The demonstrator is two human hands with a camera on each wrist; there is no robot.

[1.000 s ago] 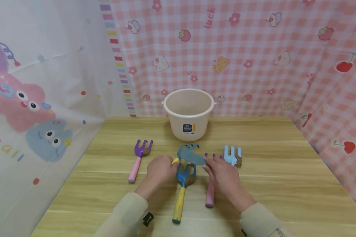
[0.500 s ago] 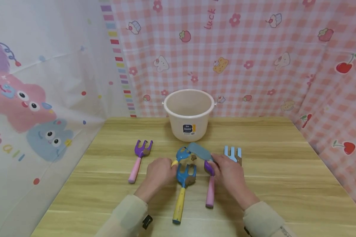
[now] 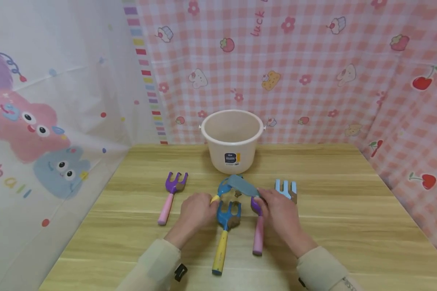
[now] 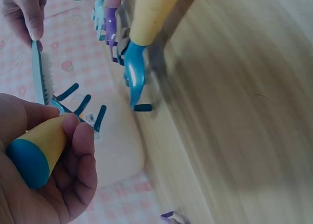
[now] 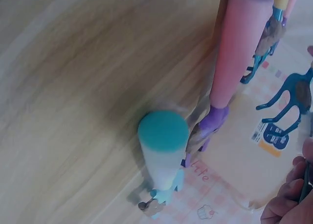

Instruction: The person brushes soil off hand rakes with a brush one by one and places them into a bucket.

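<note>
Blue-headed and yellow-handled, the held fork [image 3: 223,188] lies just in front of the bucket [image 3: 216,151], on the person's side, its handle wrapped by the curled fingers and thumb of the left hand [image 3: 196,208], so its head reaches out past that grip towards the bucket. In front of the bucket and a little to its right, the right hand [image 3: 280,210] pinches one end of a flat blue-grey tool [image 3: 243,185], whose edge in the left wrist view carries short teeth or bristles; from the head view it crosses over the tines, though I cannot tell whether it touches them. This looks like cleaning the brown clump [image 3: 237,194] off the fork. To do it well, the left hand should keep the handle firm and angle the dirty face up, while the right sets the edge flat against the clump and strokes outward along the tines, towards the bucket and away from the left fingers. Light, short strokes seem safer, since the lying yellow-handled fork [image 3: 220,246] and pink-handled fork [image 3: 258,238], both farther in front of the bucket, could be knocked.
</note>
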